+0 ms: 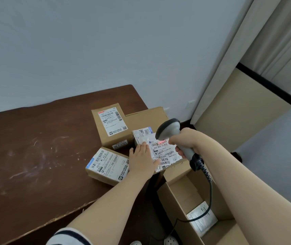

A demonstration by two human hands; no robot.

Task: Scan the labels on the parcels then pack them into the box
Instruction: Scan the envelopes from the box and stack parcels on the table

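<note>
My right hand (182,142) grips a grey handheld scanner (169,129) whose red beam falls on the barcode of a white-labelled parcel (164,151) at the table's right edge. My left hand (142,160) lies flat on that parcel's left side, fingers straight. A small labelled parcel (106,165) sits to the left on the table. A taller labelled parcel (111,124) stands behind. The open cardboard box (180,193) stands on the floor below the table's edge, with a labelled parcel (202,218) lying inside it.
The dark brown table (35,147) carries scuff marks on its left part. A large plain carton (148,117) stands behind the parcels. The scanner's coiled cable (206,172) hangs down into the box. A curtain (238,59) hangs at the right, by the wall.
</note>
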